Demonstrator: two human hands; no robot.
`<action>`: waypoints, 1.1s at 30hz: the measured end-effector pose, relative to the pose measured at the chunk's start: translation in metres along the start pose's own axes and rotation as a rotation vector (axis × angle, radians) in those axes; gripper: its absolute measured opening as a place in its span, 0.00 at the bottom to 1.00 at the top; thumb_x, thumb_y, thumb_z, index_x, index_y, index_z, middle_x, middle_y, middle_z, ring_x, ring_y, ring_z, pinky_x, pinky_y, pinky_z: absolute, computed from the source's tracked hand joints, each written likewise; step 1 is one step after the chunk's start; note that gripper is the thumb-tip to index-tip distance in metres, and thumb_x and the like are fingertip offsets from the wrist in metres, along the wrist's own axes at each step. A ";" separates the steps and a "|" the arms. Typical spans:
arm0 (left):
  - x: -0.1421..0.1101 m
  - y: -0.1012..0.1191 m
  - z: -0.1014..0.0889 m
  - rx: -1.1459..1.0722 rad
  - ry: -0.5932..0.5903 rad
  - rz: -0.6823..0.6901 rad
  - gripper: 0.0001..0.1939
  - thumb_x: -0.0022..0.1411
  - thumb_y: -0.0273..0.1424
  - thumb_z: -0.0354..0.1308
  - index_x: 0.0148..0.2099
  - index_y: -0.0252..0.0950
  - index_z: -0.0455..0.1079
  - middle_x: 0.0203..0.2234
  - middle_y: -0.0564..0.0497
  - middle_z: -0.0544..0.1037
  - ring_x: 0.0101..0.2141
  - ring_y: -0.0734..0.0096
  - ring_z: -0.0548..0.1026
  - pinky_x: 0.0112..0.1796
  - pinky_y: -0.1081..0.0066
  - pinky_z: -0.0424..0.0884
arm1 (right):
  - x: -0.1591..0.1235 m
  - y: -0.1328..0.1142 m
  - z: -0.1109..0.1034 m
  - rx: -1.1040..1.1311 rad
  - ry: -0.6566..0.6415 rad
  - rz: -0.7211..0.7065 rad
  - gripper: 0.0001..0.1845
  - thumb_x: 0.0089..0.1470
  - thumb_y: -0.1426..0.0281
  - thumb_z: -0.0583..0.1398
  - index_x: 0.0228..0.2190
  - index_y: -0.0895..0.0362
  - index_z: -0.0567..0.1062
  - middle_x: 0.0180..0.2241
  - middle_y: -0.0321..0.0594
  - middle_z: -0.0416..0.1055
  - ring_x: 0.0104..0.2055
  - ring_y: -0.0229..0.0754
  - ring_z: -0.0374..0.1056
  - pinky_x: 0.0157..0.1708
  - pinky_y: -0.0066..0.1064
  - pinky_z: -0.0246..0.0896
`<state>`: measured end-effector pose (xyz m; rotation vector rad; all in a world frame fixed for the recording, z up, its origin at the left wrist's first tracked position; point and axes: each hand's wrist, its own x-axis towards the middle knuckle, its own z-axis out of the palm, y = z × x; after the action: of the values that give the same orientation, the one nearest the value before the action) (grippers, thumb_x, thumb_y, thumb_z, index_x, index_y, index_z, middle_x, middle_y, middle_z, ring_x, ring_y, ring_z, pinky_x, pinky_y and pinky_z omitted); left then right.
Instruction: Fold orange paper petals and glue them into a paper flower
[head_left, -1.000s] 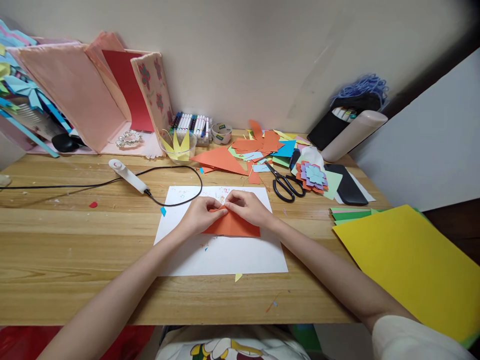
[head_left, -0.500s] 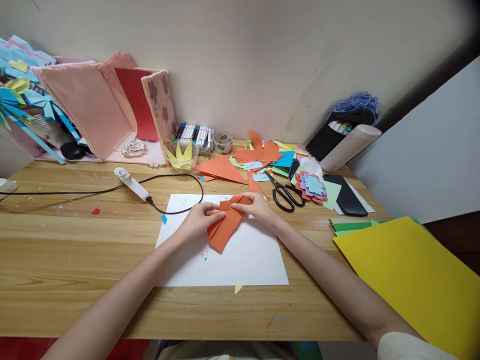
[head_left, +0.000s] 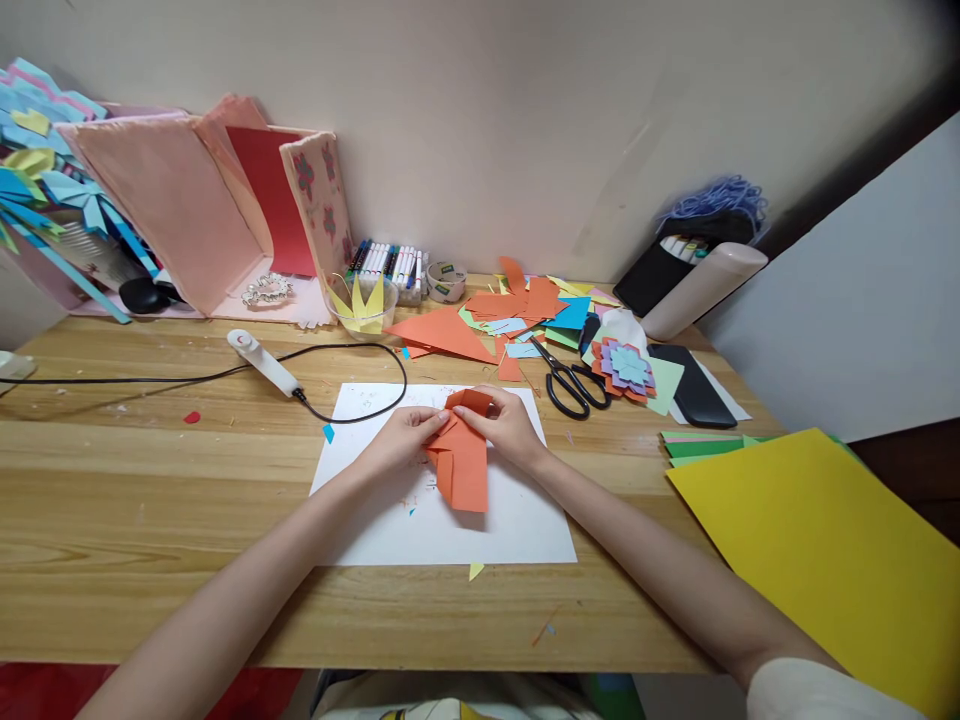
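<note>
Between my two hands is a folded piece of orange paper (head_left: 466, 475), creased in several places, its lower end hanging toward me. My left hand (head_left: 409, 436) pinches its upper left part between thumb and fingers. On the upper right, my right hand (head_left: 507, 424) grips it, thumb on the front and fingers behind, partly hidden by a fold. Both thumbs nearly meet near the top. Underneath lies a white sheet (head_left: 360, 530) with small marks and paper bits on it. Black-handled scissors (head_left: 574, 385) rest to the right of my right hand.
Orange and coloured scraps (head_left: 517, 305) pile up behind the sheet. A white hot glue gun (head_left: 262, 362) with a black cord lies left. Yellow paper (head_left: 817, 560) covers the right side. Markers (head_left: 386, 262), a tape roll (head_left: 446, 281) and a layered paper flower (head_left: 624, 368) stand farther back.
The orange paper has turned so its lower end points more straight toward me and a little right. My fingers have shifted their hold, and the top now curls over.
</note>
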<state>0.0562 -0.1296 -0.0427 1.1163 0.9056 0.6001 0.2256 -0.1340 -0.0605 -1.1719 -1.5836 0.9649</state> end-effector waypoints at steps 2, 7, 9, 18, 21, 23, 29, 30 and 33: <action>0.002 -0.001 -0.001 -0.018 0.012 0.003 0.18 0.50 0.44 0.58 0.26 0.31 0.67 0.19 0.54 0.67 0.19 0.79 0.61 0.21 0.76 0.56 | -0.001 0.000 -0.001 -0.097 0.023 -0.117 0.08 0.50 0.70 0.59 0.35 0.56 0.75 0.35 0.41 0.72 0.37 0.41 0.67 0.34 0.30 0.61; 0.004 -0.003 -0.003 -0.073 0.035 -0.017 0.15 0.51 0.41 0.57 0.25 0.33 0.65 0.16 0.58 0.62 0.16 0.81 0.58 0.19 0.77 0.54 | -0.003 0.004 -0.005 -0.220 0.015 -0.361 0.13 0.53 0.76 0.55 0.39 0.52 0.75 0.35 0.39 0.69 0.38 0.38 0.66 0.37 0.29 0.62; 0.004 -0.002 -0.003 -0.102 0.038 -0.022 0.14 0.52 0.39 0.57 0.25 0.33 0.65 0.16 0.57 0.62 0.16 0.81 0.58 0.18 0.77 0.53 | -0.004 0.006 -0.006 -0.274 0.004 -0.420 0.15 0.54 0.76 0.54 0.39 0.51 0.75 0.36 0.40 0.68 0.39 0.38 0.66 0.37 0.30 0.62; 0.000 0.006 -0.005 -0.081 0.010 0.015 0.19 0.52 0.43 0.59 0.33 0.29 0.71 0.25 0.47 0.73 0.23 0.73 0.69 0.23 0.75 0.60 | -0.002 0.011 -0.008 -0.462 -0.056 -0.568 0.18 0.55 0.77 0.51 0.44 0.52 0.72 0.41 0.44 0.69 0.42 0.42 0.65 0.39 0.34 0.63; 0.002 0.005 -0.009 -0.032 0.026 0.050 0.19 0.51 0.44 0.59 0.34 0.30 0.71 0.28 0.46 0.75 0.25 0.72 0.70 0.26 0.74 0.61 | -0.003 0.006 -0.009 -0.393 -0.083 -0.481 0.22 0.53 0.78 0.48 0.47 0.52 0.69 0.45 0.43 0.67 0.47 0.43 0.62 0.44 0.37 0.61; 0.004 0.003 -0.011 -0.011 0.062 0.068 0.20 0.50 0.44 0.60 0.36 0.30 0.72 0.28 0.46 0.75 0.26 0.72 0.70 0.27 0.74 0.62 | -0.004 0.004 -0.009 -0.252 -0.067 -0.360 0.23 0.53 0.77 0.46 0.48 0.53 0.68 0.45 0.43 0.66 0.46 0.43 0.63 0.41 0.36 0.63; 0.009 -0.003 -0.010 0.139 0.217 0.095 0.22 0.49 0.46 0.59 0.33 0.30 0.71 0.23 0.49 0.73 0.22 0.73 0.67 0.22 0.75 0.60 | 0.000 0.003 -0.006 0.066 -0.101 0.067 0.17 0.56 0.60 0.50 0.33 0.58 0.72 0.24 0.35 0.66 0.21 0.34 0.60 0.24 0.28 0.59; 0.009 -0.004 -0.010 0.149 0.223 0.102 0.21 0.49 0.46 0.59 0.32 0.30 0.70 0.23 0.49 0.72 0.22 0.73 0.67 0.22 0.75 0.59 | 0.000 0.003 -0.006 0.071 -0.107 0.085 0.16 0.54 0.59 0.53 0.29 0.58 0.72 0.23 0.35 0.65 0.22 0.34 0.60 0.23 0.27 0.58; 0.010 -0.007 -0.010 0.149 0.214 0.112 0.21 0.50 0.45 0.58 0.32 0.30 0.70 0.23 0.49 0.72 0.23 0.73 0.67 0.23 0.75 0.60 | 0.002 0.005 -0.004 0.076 -0.104 0.100 0.15 0.50 0.58 0.58 0.27 0.58 0.71 0.24 0.35 0.66 0.23 0.34 0.60 0.23 0.26 0.56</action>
<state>0.0529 -0.1186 -0.0537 1.2591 1.0907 0.7642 0.2308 -0.1308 -0.0640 -1.1734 -1.5674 1.1572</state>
